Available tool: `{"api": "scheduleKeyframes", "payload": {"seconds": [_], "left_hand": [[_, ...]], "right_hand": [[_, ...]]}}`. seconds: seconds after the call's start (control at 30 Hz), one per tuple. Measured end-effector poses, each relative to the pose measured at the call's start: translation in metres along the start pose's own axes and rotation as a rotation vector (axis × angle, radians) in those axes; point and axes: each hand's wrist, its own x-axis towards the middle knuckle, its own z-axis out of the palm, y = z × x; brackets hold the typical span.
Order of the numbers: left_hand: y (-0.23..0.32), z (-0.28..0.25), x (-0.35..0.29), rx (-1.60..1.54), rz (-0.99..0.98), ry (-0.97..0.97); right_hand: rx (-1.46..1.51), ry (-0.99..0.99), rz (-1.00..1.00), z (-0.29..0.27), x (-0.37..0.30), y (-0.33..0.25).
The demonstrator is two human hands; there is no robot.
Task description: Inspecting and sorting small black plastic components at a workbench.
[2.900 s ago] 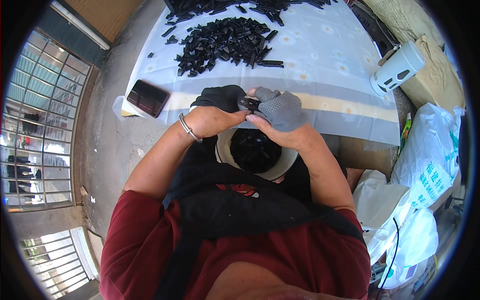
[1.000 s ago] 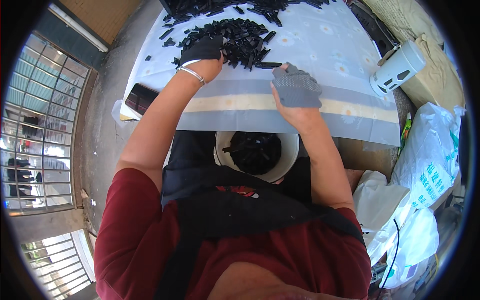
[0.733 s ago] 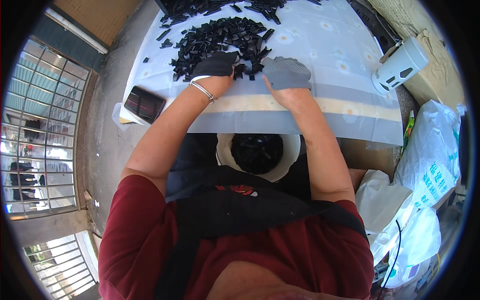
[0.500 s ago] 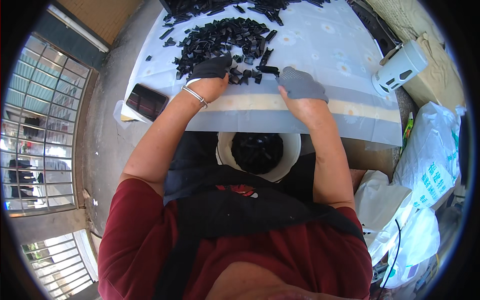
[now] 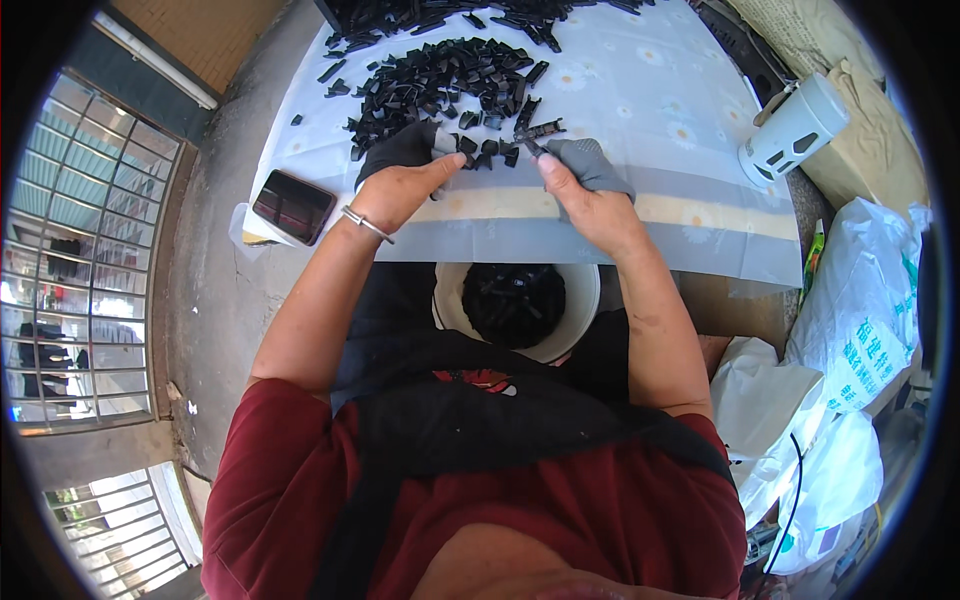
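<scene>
On the white flowered tablecloth lies a heap of small black plastic pieces [image 5: 440, 85], with a few loose ones along its near side. My left hand [image 5: 408, 172], in a black glove with bare thumb, is at the heap's near left edge. Its thumb and fingers close on a small black plastic piece [image 5: 466, 147]. My right hand [image 5: 588, 185], in a grey glove, pinches a dark slender plastic part [image 5: 530, 146] between thumb and fingers, right of the loose pieces. Another longer black part [image 5: 545, 128] lies just beyond that fingertip.
A white bucket [image 5: 590, 310] with black pieces inside stands below the table's near edge. A phone [image 5: 295, 206] lies at the table's left, and a pale tumbler [image 5: 795, 130] stands at the right. Longer black parts [image 5: 520, 22] lie at the back. White plastic bags [image 5: 860, 300] crowd the right.
My left hand has drawn back slightly and turned, showing its thumb. The right hand has moved left and now pinches a dark slender part.
</scene>
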Motion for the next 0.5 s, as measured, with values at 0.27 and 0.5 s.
{"api": "scheduleKeyframes", "payload": {"seconds": [0.27, 0.5], "left_hand": [[0.029, 0.028, -0.046, -0.375, 0.173, -0.075], [0.021, 0.028, -0.052, -0.216, 0.49, 0.076]], "right_hand": [[-0.108, -0.17, 0.018, 0.021, -0.013, -0.016], [0.416, -0.212, 0.188, 0.026, -0.017, -0.013]]}}
